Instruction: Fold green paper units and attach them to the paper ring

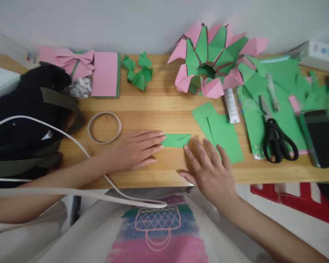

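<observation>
A small folded green paper strip [177, 140] lies flat on the wooden table [142, 118]. My left hand [134, 150] rests palm down with its fingers stretched out, the fingertips at the strip's left end. At the strip's right end is my right hand [212, 168], fingers spread, with the index fingertip by the lower right corner. Two flat green paper pieces [227, 137] lie partly overlapping just beyond my right fingers. A roll of tape [104, 127] lies to the left of my left hand.
Behind are a pink and green paper flower [208, 67], green folded pieces [139, 75] and pink paper [105, 74]. Rightward lie a glue tube [231, 106], black-handled scissors [275, 140] and a phone [320, 138]. A black bag [19, 109] sits left; a white cable [79, 195] crosses my left arm.
</observation>
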{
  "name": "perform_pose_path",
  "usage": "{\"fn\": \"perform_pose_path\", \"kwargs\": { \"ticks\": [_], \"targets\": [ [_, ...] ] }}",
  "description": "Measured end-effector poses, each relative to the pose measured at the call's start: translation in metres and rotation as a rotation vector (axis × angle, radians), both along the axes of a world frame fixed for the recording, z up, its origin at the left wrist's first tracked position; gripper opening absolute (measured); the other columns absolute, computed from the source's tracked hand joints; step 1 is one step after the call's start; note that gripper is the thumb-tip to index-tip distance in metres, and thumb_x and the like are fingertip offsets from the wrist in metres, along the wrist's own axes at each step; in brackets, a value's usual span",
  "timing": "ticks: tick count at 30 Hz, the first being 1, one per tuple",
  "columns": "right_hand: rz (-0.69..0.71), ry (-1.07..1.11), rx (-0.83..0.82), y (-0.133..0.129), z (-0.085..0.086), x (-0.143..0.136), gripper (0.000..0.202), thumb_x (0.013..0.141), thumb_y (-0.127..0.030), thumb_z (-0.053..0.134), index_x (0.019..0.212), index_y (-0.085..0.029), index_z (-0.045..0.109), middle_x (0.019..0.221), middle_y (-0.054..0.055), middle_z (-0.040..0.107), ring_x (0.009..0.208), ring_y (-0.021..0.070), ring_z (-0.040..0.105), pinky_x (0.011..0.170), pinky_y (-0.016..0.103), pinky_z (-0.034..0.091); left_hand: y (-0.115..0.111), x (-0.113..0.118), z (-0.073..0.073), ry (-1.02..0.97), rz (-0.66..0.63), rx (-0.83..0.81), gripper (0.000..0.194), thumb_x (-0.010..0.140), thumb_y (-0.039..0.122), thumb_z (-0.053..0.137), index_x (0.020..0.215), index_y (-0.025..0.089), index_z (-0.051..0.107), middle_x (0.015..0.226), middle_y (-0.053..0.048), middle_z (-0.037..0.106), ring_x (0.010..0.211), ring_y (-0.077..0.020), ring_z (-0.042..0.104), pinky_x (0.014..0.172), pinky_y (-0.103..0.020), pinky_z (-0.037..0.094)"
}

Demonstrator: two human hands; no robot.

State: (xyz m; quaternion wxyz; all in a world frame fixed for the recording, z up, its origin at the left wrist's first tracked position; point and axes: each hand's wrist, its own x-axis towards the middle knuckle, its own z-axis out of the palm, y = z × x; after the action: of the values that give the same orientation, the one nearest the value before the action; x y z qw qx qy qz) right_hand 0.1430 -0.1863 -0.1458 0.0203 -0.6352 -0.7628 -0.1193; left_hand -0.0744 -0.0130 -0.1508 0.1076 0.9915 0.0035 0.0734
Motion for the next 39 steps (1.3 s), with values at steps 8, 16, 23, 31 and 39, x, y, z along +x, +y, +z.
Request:
{"fn": "perform_pose_path", "kwargs": {
  "ticks": [8,16,23,31,39],
  "targets": [
    [0.001,0.047,0.008,0.002,-0.002,0.003,0.059,0.091,-0.059,0.049,0.127,-0.014,0.062,0.134,0.018,0.062,0.122,0.0346,0.054,0.097,0.048,0.042,-0.004,-0.006,0.002,-0.039,0.036,0.040,0.024,0.095,0.027,0.054,0.107,0.011,0.067,0.130,-0.016,0.064,0.131,-0.0298,0.052,0.106,-0.046,0.048],
    [0.000,0.338,-0.024,0.008,-0.005,0.013,0.043,0.093,-0.047,0.053,0.121,-0.018,0.064,0.134,0.018,0.059,0.123,0.0329,0.053,0.094,0.049,0.047,-0.009,-0.009,0.001,-0.027,0.120,0.006,0.029,0.096,0.028,0.053,0.117,0.013,0.065,0.138,-0.016,0.057,0.134,-0.0297,0.048,0.105,-0.047,0.047],
    [-0.087,0.679,-0.174,0.047,0.002,0.023,0.013,0.088,-0.024,0.058,0.089,-0.017,0.068,0.083,0.008,0.068,0.080,0.0223,0.064,0.074,0.036,0.051,-0.019,0.009,0.008,-0.023,0.105,0.094,0.027,0.096,0.033,0.054,0.093,0.011,0.070,0.134,-0.016,0.061,0.130,-0.0310,0.052,0.107,-0.046,0.045],
    [-0.163,0.706,-0.398,0.073,0.013,0.025,0.014,0.081,-0.013,0.056,0.073,-0.018,0.066,0.068,0.001,0.067,0.058,0.0140,0.057,0.058,0.026,0.040,-0.030,0.027,0.003,-0.060,0.170,0.165,0.030,0.097,0.035,0.050,0.089,0.013,0.070,0.119,-0.014,0.070,0.117,-0.0273,0.062,0.099,-0.040,0.049],
    [-0.252,0.697,-0.555,0.082,0.020,0.026,0.016,0.083,-0.017,0.057,0.071,-0.019,0.068,0.064,0.001,0.068,0.054,0.0137,0.056,0.055,0.025,0.036,-0.039,0.026,-0.005,-0.038,0.210,0.069,0.044,0.094,0.042,0.056,0.125,0.011,0.061,0.132,-0.021,0.061,0.124,-0.0316,0.056,0.098,-0.043,0.045]
  ]
}}
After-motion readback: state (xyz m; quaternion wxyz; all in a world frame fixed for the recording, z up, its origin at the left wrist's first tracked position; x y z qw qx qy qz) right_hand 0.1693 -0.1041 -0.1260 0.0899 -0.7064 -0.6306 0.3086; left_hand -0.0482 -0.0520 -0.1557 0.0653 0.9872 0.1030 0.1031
